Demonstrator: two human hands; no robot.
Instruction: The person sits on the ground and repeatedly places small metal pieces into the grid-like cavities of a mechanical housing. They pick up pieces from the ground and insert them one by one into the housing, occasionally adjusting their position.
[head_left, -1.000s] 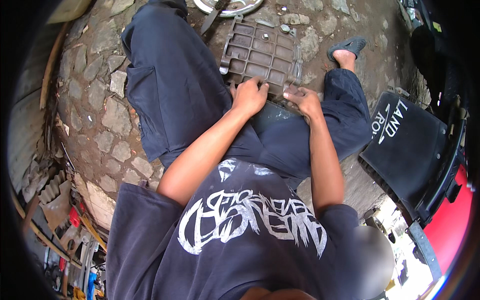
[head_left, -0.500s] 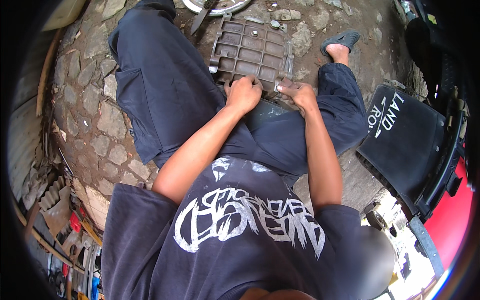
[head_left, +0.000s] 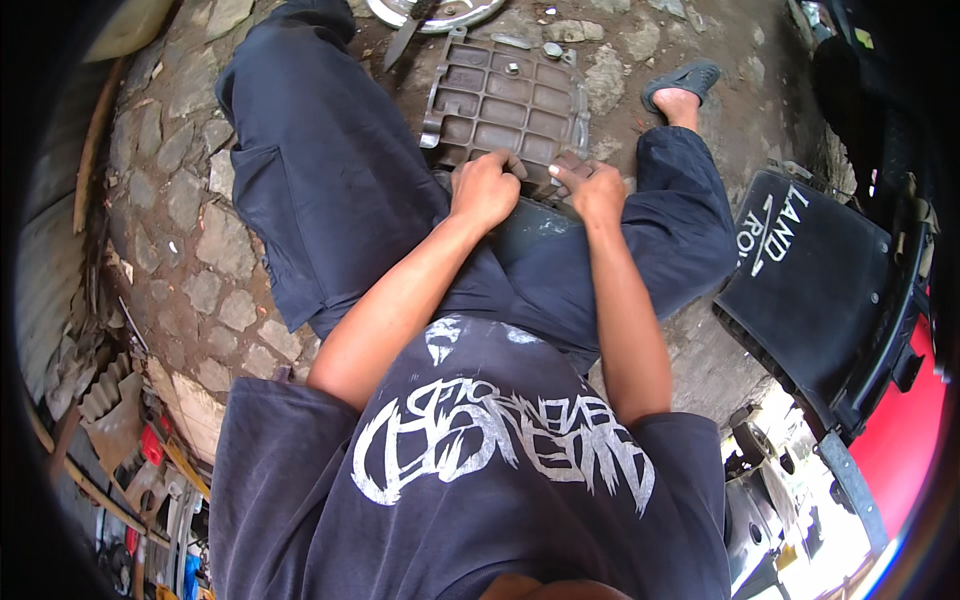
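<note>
A grimy grey-brown cast-metal cover plate (head_left: 505,105) — rectangular, ribbed into a grid of shallow pockets, ribbed face up — lies flat on the cobblestone ground (head_left: 190,230), its near edge just before the seated person's lap.

— What colour is the ribbed cover (head_left: 505,105)?
— Dull grey-brown, in a grid of square pockets.
— And the trousers (head_left: 330,190) left of it?
— Dark navy, plain. The shirt (head_left: 480,470) below carries jagged white lettering; a red panel (head_left: 900,440) lies far right.

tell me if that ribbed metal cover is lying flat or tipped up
Flat: the ribbed metal cover lies ribbed side up on the stone ground, with the left hand and right hand gripping its near edge.
</note>
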